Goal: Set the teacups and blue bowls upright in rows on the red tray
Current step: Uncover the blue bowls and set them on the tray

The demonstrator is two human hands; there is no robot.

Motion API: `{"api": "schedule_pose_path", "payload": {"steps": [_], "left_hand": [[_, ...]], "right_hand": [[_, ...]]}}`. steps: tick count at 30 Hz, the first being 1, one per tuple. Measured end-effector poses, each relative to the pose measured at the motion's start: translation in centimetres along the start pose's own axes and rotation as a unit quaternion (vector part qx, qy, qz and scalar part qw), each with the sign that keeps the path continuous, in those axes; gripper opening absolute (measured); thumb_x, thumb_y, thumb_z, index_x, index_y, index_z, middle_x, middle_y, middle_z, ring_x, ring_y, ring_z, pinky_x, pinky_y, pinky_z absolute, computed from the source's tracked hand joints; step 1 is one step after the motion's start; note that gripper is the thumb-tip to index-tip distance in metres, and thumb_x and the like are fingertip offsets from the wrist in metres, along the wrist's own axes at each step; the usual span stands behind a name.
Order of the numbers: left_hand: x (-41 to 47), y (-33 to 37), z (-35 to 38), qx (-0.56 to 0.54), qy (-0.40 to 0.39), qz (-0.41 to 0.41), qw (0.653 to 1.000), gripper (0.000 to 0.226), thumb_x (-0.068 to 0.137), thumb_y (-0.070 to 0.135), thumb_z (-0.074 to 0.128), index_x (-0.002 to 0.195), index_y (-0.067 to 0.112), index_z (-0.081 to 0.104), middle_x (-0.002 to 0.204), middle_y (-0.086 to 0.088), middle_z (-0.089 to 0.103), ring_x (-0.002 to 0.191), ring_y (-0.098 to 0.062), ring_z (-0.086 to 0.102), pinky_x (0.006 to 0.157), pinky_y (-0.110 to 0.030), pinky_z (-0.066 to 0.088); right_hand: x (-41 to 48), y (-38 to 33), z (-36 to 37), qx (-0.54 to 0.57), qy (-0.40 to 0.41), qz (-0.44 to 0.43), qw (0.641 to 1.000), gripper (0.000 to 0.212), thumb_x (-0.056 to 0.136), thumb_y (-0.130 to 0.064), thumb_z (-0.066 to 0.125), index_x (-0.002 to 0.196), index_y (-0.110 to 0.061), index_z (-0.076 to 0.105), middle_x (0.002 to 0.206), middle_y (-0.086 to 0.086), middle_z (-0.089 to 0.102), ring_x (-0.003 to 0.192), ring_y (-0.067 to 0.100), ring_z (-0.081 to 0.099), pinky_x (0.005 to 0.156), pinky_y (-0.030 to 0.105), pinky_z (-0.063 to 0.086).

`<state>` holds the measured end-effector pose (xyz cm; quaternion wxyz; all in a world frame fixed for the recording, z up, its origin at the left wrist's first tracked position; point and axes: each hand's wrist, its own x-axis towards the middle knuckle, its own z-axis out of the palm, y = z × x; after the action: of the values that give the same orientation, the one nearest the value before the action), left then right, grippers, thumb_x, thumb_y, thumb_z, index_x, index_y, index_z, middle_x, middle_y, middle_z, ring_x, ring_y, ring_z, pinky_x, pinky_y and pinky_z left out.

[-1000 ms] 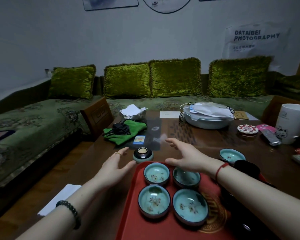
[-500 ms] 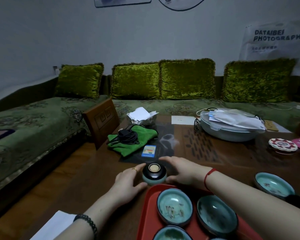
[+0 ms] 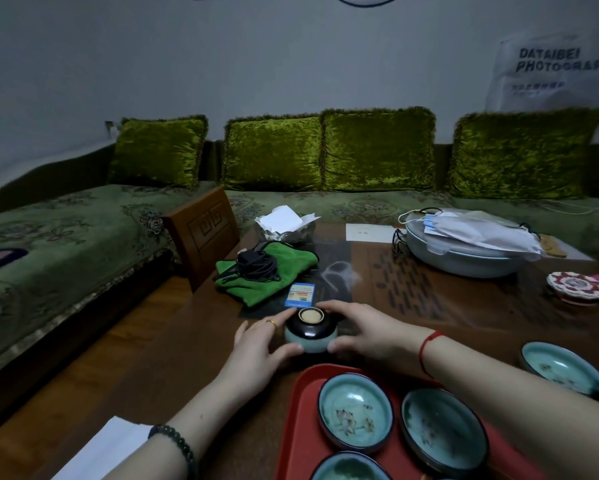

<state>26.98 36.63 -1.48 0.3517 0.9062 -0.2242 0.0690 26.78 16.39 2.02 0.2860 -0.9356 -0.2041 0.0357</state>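
- Head view: upturned teacup (image 3: 310,330) on the wooden table (image 3: 464,306), foot ring up, mouth down, just beyond the far edge of the red tray (image 3: 301,403).
- Left hand (image 3: 256,348) and right hand (image 3: 363,332) cupped against opposite sides, fingers curled around the dark wall, thumbs low near the rim; equally near.
- Vertical axis, upside down; likely to need flipping.
- Upright blue bowls (image 3: 355,414) already on the tray; another bowl (image 3: 561,367) on the table, right.

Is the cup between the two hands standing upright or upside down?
Upside down: the cup shows its pale foot ring on top, its dark outside facing up, on the table.
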Motion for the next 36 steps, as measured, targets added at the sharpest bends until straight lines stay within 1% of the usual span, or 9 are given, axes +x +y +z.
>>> {"api": "schedule_pose_path", "payload": {"steps": [4,8,13,15,19,22,29,32,36], "left_hand": [[-1.1,1.7,-2.2,-0.057,0.047,0.027,0.997,0.047,0.082,0.033,0.061,0.115,0.055,0.035,0.121,0.009,0.055,0.117,-0.007,0.043,0.11,-0.035,0.027],[-3.2,4.1,-3.9,-0.128,0.059,0.033,0.989,0.034,0.083,0.031,0.059,0.105,0.054,0.047,0.101,0.019,0.058,0.095,0.012,0.049,0.077,0.002,0.037],[-6.7,7.6,-5.5,-0.25,0.046,0.044,0.966,0.025,0.075,0.044,0.045,0.099,0.044,0.054,0.095,0.015,0.063,0.086,-0.002,0.062,0.074,-0.006,0.046],[-8.2,8.6,-5.5,-0.288,0.035,0.051,0.956,0.024,0.077,0.039,0.044,0.098,0.037,0.056,0.094,0.013,0.065,0.078,-0.001,0.065,0.072,-0.01,0.05],[-11.1,9.6,-5.0,-0.33,0.017,0.034,0.943,0.023,0.09,0.015,0.041,0.097,0.023,0.061,0.086,0.013,0.067,0.074,0.005,0.065,0.065,-0.01,0.051],[-13.3,9.9,-4.7,-0.333,-0.007,0.008,0.943,0.026,0.091,0.013,0.042,0.107,0.012,0.061,0.081,0.013,0.069,0.075,0.002,0.064,0.069,-0.015,0.054],[-18.4,10.4,-4.2,-0.288,-0.088,0.022,0.953,0.056,0.076,0.006,0.068,0.122,0.031,0.047,0.113,-0.011,0.062,0.092,-0.012,0.057,0.084,-0.023,0.047],[-19.9,10.3,-3.7,-0.275,-0.126,0.023,0.953,0.078,0.063,0.008,0.081,0.126,0.035,0.041,0.121,0.002,0.06,0.107,-0.004,0.059,0.089,-0.017,0.048],[-20.9,10.0,-3.0,-0.188,-0.094,0.025,0.977,0.079,0.06,0.023,0.083,0.123,0.043,0.04,0.12,0.011,0.06,0.109,0.002,0.055,0.096,-0.019,0.045]], "right_hand": [[-1.6,-2.1,-1.6,0.032,0.038,-0.033,0.998,0.057,0.08,-0.019,0.066,0.132,-0.016,0.041,0.134,0.004,0.051,0.121,0.01,0.047,0.102,0.019,0.035],[-4.4,-4.6,-2.4,0.071,0.08,-0.052,0.993,0.045,0.083,-0.022,0.062,0.126,-0.016,0.05,0.121,-0.006,0.056,0.111,-0.001,0.051,0.091,0.003,0.037],[-8.9,-8.4,-2.2,0.17,0.111,-0.032,0.979,0.029,0.086,-0.025,0.057,0.115,-0.021,0.057,0.088,-0.013,0.064,0.077,-0.004,0.06,0.074,0.015,0.052],[-10.8,-9.8,-1.8,0.216,0.123,-0.017,0.969,0.022,0.088,-0.023,0.054,0.109,-0.022,0.059,0.087,-0.008,0.065,0.077,0.005,0.063,0.072,0.028,0.056],[-14.2,-11.7,-0.7,0.288,0.15,0.031,0.945,0.019,0.091,-0.021,0.046,0.102,-0.012,0.06,0.065,-0.012,0.061,0.049,0.005,0.057,0.053,0.024,0.055],[-16.5,-12.6,0.7,0.371,0.122,0.067,0.918,0.018,0.093,-0.018,0.043,0.104,-0.01,0.054,0.075,-0.003,0.06,0.041,0.012,0.06,0.041,0.02,0.052],[-20.9,-12.8,3.9,0.411,0.107,0.122,0.897,0.013,0.093,-0.011,0.042,0.104,-0.016,0.048,0.075,0.02,0.059,0.041,0.017,0.061,0.041,0.024,0.053],[-22.2,-12.7,4.9,0.413,0.098,0.128,0.896,0.021,0.093,-0.009,0.043,0.111,-0.019,0.046,0.067,0.027,0.057,0.042,0.019,0.061,0.041,0.025,0.053],[-23.6,-12.6,6.3,0.429,0.088,0.125,0.89,0.032,0.087,-0.007,0.054,0.115,-0.022,0.046,0.061,0.013,0.063,0.048,0.019,0.062,0.048,0.025,0.054]]}}
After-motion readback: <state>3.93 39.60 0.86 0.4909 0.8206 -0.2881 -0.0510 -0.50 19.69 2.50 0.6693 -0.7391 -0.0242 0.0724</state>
